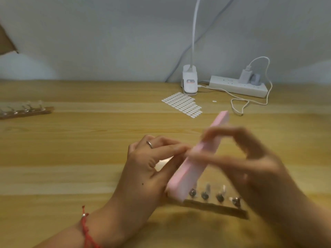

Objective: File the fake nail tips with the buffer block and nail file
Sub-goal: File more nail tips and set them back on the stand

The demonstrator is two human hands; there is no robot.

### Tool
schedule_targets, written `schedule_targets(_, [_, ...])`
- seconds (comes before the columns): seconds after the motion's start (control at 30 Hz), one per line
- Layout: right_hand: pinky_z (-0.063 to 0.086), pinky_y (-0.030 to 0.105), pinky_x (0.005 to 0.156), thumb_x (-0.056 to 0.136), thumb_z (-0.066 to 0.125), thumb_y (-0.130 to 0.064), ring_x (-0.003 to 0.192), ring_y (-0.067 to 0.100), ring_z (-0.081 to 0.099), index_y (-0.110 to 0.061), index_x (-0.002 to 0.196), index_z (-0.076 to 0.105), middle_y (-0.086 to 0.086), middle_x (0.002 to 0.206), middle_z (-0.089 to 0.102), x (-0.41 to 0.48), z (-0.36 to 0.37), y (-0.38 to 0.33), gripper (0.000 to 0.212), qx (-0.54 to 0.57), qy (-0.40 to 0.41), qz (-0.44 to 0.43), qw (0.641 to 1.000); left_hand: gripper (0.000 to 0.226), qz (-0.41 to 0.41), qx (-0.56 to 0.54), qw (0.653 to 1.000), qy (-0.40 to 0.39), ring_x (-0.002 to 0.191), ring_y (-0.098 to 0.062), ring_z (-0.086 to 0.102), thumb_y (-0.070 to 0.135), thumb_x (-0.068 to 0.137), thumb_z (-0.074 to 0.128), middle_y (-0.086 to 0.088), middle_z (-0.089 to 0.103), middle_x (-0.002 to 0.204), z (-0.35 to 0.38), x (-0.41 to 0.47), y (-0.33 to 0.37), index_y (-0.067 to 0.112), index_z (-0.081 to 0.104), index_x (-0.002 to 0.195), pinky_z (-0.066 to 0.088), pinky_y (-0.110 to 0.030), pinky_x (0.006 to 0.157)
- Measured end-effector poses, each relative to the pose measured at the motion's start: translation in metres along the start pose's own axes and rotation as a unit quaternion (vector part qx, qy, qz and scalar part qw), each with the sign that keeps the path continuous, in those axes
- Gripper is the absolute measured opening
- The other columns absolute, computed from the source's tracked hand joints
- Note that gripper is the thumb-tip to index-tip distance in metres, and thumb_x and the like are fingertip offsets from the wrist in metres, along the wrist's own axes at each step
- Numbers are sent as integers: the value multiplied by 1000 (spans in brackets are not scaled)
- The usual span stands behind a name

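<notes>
A long pink buffer block (195,156) slants above the wooden table, its far end pointing up and right. My right hand (250,163), blurred, grips the block around its middle with thumb and fingers. My left hand (152,163) is at the block's left side, fingertips pinched together against it; what they pinch is too small and blurred to make out. Below the block lies a wooden strip (216,206) with several clear nail tips on stands, partly hidden by the block and my right hand.
A second strip of nail tips (25,110) lies at the far left. A sheet of white oval stickers (182,104), a clip lamp base (189,83), and a power strip (238,86) with charger and looping cable sit at the back right.
</notes>
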State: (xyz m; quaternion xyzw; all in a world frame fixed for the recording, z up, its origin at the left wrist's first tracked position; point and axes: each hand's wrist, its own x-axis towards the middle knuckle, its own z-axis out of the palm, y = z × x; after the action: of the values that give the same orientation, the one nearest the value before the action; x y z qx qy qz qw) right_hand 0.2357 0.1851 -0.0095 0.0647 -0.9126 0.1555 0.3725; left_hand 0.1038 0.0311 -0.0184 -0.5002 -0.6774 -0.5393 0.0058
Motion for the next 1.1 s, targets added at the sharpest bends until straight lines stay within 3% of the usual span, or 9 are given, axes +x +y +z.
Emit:
schedule_targets(0.13, [42,30,103,84,65,10,111,19,51,-21,128,53,12,118,56,9,-26,41,55,-82,65,116,988,13,-52,-69,996,-1,99,-6,60,45,82,70,21,68,92,1,1,4,42,75,93,44,-25,86])
schedule_targets(0.27, [33,15,111,90,59,12,124,10,45,-32,124,61,8,125,48,5,-22,36,56,-76,58,34,995,8,-170,-259,948,-71,76,-1,60,33,72,81,11,70,78,-8,7,2,26,79,76,44,-9,65])
schedule_targets(0.33, [31,31,118,91,52,11,135,6,39,-27,129,54,5,130,44,4,-16,28,54,-67,46,-17,997,4,-202,-309,924,-105,72,2,59,28,68,79,13,71,76,-12,10,-2,26,79,71,42,-6,64])
schedule_targets(0.43, [23,54,120,103,41,-9,136,15,40,-28,128,54,5,128,44,2,-11,17,33,-99,6,-98,990,22,-222,-332,905,-144,70,0,55,40,64,70,12,70,78,-17,12,-6,27,80,79,40,-7,64])
schedule_targets(0.63, [26,62,116,99,46,-7,133,19,40,-29,127,56,7,127,43,9,-15,17,37,-117,17,-72,990,18,-208,-340,896,-194,73,1,61,21,78,64,11,70,79,-17,13,-2,26,74,64,43,-10,67])
schedule_targets(0.73, [23,63,117,101,50,-13,133,20,44,-33,129,60,6,128,46,5,-4,9,36,-105,-40,-138,984,15,-206,-346,897,-185,71,1,61,15,79,65,13,68,73,-14,13,0,19,77,71,44,-9,67])
schedule_targets(0.9, [29,66,112,95,46,4,131,26,45,-21,122,59,7,127,48,11,-18,20,39,-94,8,-25,995,19,-218,-340,899,-170,73,-2,63,21,74,65,9,70,77,-13,13,0,8,76,83,43,-9,68])
schedule_targets(1.03, [24,62,117,102,48,-11,132,22,47,-31,126,62,6,128,47,8,-4,0,35,-84,-52,-124,987,18,-224,-328,902,-167,81,-23,53,22,75,73,-9,66,90,-12,12,1,13,79,89,37,-38,77])
schedule_targets(1.1, [28,64,114,99,47,0,130,25,48,-26,123,62,7,128,49,14,-15,7,39,-102,-24,-72,992,24,-219,-321,905,-171,87,-24,61,22,74,69,-6,72,98,-13,12,-2,13,79,94,43,-34,80])
